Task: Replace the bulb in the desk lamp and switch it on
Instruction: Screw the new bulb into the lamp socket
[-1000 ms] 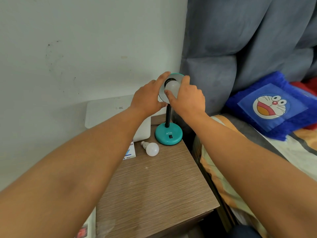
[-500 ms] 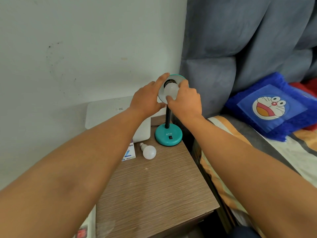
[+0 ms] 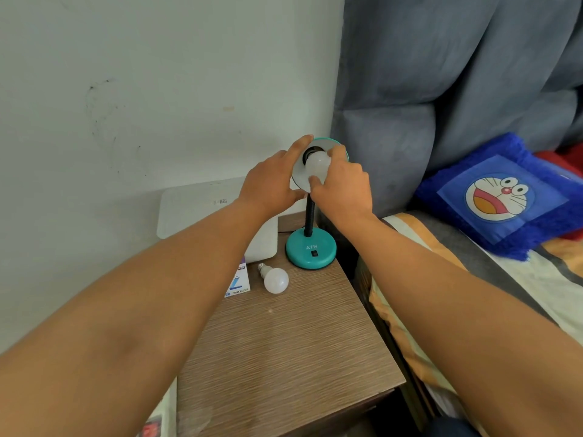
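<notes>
A teal desk lamp stands at the back of the wooden bedside table, its round base point(image 3: 310, 250) carrying a small black switch point(image 3: 314, 253). Its shade point(image 3: 298, 176) faces me. My left hand point(image 3: 271, 184) grips the shade's left rim. My right hand point(image 3: 342, 184) has its fingers closed around the white bulb point(image 3: 317, 164) sitting in the shade's socket. A second white bulb point(image 3: 275, 279) lies loose on the table, left of the base.
A bulb carton point(image 3: 238, 283) lies by the loose bulb, beside a white box point(image 3: 202, 206) against the wall. The table top point(image 3: 284, 351) ends at a bed on the right, with a blue cartoon cushion point(image 3: 504, 197) and grey padded headboard point(image 3: 410, 89).
My right hand has shifted its hold on the bulb in the socket, fingers turning a little. The left hand stays on the shade.
</notes>
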